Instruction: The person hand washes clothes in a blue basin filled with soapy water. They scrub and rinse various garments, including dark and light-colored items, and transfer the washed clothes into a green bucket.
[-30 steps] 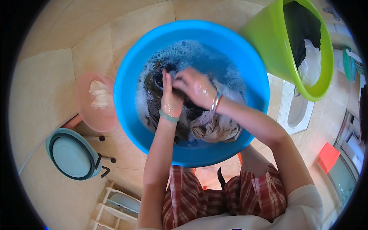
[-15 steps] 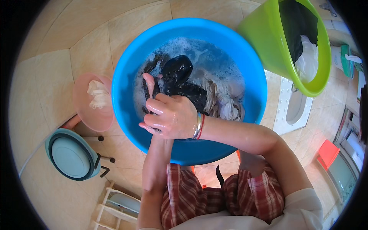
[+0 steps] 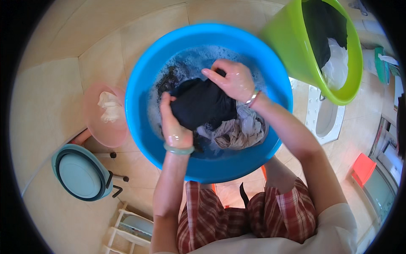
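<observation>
A wet black cloth garment (image 3: 202,103) is spread between my hands over a large blue basin (image 3: 137,139) of soapy water. My left hand (image 3: 173,125), with a pale green bangle at the wrist, grips the garment's left edge, its thumb on top. Pinching the upper right edge is my right hand (image 3: 233,80), fingers curled and a bracelet at the wrist. Below the black cloth, to the right, a bunched beige-grey cloth (image 3: 241,134) lies in the water. Darker wet cloth (image 3: 167,80) shows among the suds at the left.
A green bucket (image 3: 292,46) with black and white cloth leans at the upper right. To the left stand a pink basin (image 3: 95,122) holding a white cloth and a teal folding basin (image 3: 80,175). A white squat toilet (image 3: 327,118) is set in the tiled floor at the right.
The black garment, bunched up before, is now spread out. My right hand has moved up and right, away from my left, which now shows beside the cloth's left edge.
</observation>
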Tool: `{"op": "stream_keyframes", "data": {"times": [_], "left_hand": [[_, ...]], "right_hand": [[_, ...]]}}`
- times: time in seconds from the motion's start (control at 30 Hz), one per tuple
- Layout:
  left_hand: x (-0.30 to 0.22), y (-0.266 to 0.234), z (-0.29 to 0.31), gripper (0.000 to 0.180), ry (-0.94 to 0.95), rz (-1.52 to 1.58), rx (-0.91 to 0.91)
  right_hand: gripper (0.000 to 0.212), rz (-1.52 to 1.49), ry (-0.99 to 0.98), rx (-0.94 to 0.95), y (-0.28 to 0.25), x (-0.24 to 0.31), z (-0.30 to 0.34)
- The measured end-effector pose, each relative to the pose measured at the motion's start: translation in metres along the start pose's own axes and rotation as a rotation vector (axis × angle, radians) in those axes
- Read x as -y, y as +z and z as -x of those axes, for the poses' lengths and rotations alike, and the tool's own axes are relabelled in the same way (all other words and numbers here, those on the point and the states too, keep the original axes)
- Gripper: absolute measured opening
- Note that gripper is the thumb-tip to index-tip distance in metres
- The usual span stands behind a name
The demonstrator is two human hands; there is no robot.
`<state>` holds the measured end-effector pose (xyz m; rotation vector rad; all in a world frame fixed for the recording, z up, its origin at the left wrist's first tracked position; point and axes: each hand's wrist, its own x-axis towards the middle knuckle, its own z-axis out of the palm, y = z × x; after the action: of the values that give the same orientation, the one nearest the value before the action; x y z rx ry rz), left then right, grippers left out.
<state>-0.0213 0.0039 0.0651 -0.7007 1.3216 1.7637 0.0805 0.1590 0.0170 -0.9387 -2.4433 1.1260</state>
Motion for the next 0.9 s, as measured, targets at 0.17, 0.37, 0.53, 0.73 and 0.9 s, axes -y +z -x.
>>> {"op": "stream_keyframes", "data": {"times": [0.17,0.37,0.53,0.73,0.9], "left_hand": [[-0.038,-0.024,-0.011,0.025,0.381,-0.163,0.176],[-0.049,-0.057,-0.030,0.023,0.549,-0.412,0.168],[-0.028,-0.070,-0.038,0.026,0.335,-0.488,0.040],[-0.009,-0.090,-0.003,0.025,0.551,-0.586,-0.139],[0.021,-0.066,0.023,0.031,0.255,-0.552,0.276]], "right_hand": [[0.014,-0.677,-0.040,0.100,-0.072,0.065,-0.001],[0.017,-0.418,-0.471,0.071,-0.085,0.109,0.020],[0.013,-0.133,-0.493,0.313,-0.002,0.044,0.085],[0.061,0.268,-0.239,0.179,0.015,-0.008,0.062],[0.065,0.390,-0.162,0.238,0.041,-0.060,0.013]]}}
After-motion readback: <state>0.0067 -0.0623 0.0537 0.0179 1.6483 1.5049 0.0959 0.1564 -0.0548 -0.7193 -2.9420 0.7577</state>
